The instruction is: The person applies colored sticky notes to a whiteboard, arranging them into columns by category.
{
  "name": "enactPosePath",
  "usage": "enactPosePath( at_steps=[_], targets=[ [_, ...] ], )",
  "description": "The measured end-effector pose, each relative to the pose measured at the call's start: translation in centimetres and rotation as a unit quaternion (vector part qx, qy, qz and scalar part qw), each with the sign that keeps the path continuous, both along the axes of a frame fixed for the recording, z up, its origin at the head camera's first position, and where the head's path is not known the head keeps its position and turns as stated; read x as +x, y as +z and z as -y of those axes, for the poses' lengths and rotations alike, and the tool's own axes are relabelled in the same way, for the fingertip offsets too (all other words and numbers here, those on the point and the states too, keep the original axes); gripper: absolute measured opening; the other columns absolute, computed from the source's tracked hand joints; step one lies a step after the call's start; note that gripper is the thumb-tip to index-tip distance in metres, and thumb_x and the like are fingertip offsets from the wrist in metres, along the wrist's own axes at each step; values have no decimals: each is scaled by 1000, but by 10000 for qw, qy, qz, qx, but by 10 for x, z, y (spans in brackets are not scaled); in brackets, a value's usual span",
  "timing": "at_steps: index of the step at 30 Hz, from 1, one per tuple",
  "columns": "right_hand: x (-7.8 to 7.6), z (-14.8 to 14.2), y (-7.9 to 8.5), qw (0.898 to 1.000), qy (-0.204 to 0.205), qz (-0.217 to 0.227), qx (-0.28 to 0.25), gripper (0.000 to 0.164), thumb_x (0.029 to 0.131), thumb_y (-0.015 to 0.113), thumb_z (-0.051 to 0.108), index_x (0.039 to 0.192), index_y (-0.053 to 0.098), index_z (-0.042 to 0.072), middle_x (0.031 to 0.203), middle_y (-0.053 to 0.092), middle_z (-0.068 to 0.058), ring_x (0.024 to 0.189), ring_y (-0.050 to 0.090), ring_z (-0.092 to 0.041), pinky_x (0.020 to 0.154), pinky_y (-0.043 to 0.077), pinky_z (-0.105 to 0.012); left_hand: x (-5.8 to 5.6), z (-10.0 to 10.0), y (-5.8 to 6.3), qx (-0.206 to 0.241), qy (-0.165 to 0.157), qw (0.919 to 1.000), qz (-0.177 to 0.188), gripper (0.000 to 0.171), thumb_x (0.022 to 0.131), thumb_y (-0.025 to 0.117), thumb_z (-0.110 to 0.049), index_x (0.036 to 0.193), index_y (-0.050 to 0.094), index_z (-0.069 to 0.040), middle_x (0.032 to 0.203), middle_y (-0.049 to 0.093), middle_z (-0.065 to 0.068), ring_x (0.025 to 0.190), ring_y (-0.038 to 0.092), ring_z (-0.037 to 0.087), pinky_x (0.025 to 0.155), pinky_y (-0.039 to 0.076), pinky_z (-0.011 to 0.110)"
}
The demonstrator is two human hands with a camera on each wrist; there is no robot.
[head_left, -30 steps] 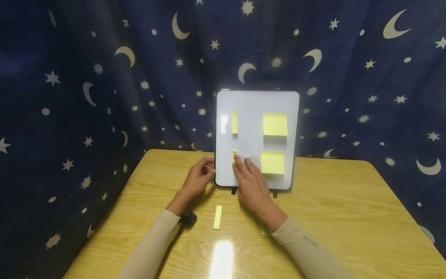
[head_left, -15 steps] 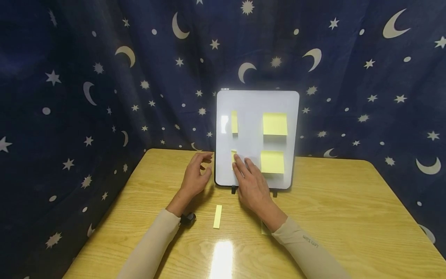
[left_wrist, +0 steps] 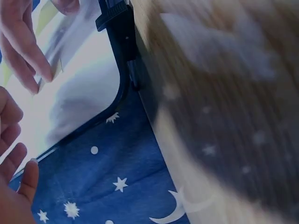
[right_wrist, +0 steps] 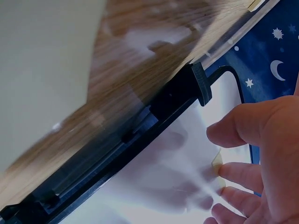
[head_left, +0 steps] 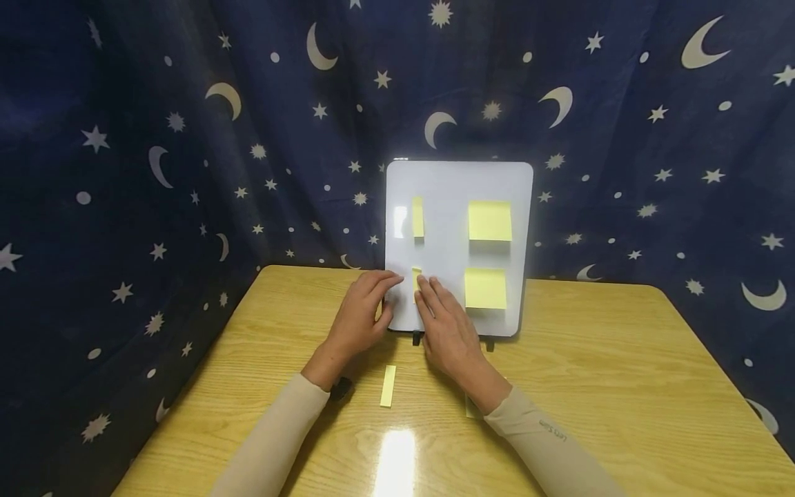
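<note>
A small whiteboard (head_left: 444, 252) stands tilted back on the table. Fingertips of my right hand (head_left: 452, 328) press on a narrow yellow sticky strip (head_left: 416, 276) low on the board's left side, covering part of it; the strip's end also shows by those fingers in the right wrist view (right_wrist: 217, 162). My left hand (head_left: 361, 310) is at the board's lower left edge, holding nothing, its index fingertip just left of that strip. Another yellow strip (head_left: 418, 217) is stuck higher up. On the board's right half are two yellow sticky notes, an upper note (head_left: 489, 221) and a lower note (head_left: 486, 288).
A loose yellow strip (head_left: 388, 386) lies on the wooden table (head_left: 590, 373) in front of the board. Partly hidden under my right wrist is another yellow note (head_left: 472, 407). Black feet (head_left: 417, 338) support the board. A dark blue curtain (head_left: 348, 131) with moons and stars hangs behind.
My left hand first drew slightly back from the board's left edge, then moved right over its front toward the lower strip. My right hand stays on that strip, its fingers now closer together.
</note>
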State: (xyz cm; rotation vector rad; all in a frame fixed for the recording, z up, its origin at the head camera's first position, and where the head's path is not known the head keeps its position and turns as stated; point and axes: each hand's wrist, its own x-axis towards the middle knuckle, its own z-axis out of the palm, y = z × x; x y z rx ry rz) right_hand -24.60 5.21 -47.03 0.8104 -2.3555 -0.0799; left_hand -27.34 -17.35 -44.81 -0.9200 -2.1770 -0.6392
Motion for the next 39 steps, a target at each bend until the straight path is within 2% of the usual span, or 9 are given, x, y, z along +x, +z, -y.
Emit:
enactPosePath(
  at_steps=[4, 10, 15, 21, 24, 30, 39],
  targets=[
    [1, 0, 1, 10000, -50, 65, 7, 73, 83, 76, 14, 150, 54, -6, 168, 36, -21, 155, 35, -38, 129, 25, -41, -1, -7, 0, -399, -25, 9992, -41, 56, 90, 67, -1, 145, 62, -10, 143, 62, 6, 136, 55, 27, 110, 45, 48],
    [0, 3, 2, 9996, -117, 145, 197, 74, 83, 75, 17, 150, 54, -5, 166, 39, -22, 156, 34, -39, 130, 22, -40, -3, -15, -1, -928, 131, 9947, -416, 63, 91, 68, -6, 153, 57, -12, 154, 57, 4, 147, 47, 26, 96, 49, 49],
    [0, 5, 3, 9998, -40, 90, 159, 75, 82, 78, 18, 150, 54, -6, 162, 45, -22, 155, 34, -40, 130, 22, -41, -4, -19, -2, -1399, 528, 9871, -574, 64, 95, 65, -12, 157, 53, -15, 163, 50, -1, 156, 36, 24, 99, 46, 48],
    [1, 5, 2, 9997, -90, 158, 171, 77, 83, 78, 18, 151, 52, -6, 164, 42, -22, 156, 32, -40, 130, 23, -42, -6, -20, -6, -1934, 918, 9757, -467, 70, 97, 62, -17, 165, 42, -20, 170, 39, -5, 162, 23, 19, 105, 42, 50],
    [1, 5, 0, 9994, -137, 176, 247, 77, 84, 77, 19, 152, 51, -6, 164, 41, -22, 157, 31, -39, 130, 21, -41, -6, -21, -8, -2013, 957, 9741, -371, 72, 98, 60, -17, 167, 38, -21, 171, 35, -6, 163, 20, 18, 107, 41, 50],
    [0, 4, 0, 9994, -126, 146, 298, 78, 85, 73, 19, 154, 48, -8, 165, 38, -24, 158, 28, -39, 131, 18, -42, -8, -26, -9, -1966, 869, 9761, -325, 72, 99, 59, -16, 167, 36, -20, 172, 34, -6, 163, 17, 18, 109, 39, 50],
    [3, 3, 2, 9971, -349, 387, 547, 79, 90, 70, 23, 158, 42, -8, 170, 30, -23, 161, 20, -37, 132, 12, -41, -7, -31, -10, -1945, 943, 9758, -333, 74, 99, 59, -17, 168, 34, -20, 173, 32, -6, 164, 15, 18, 110, 38, 50]
  ],
)
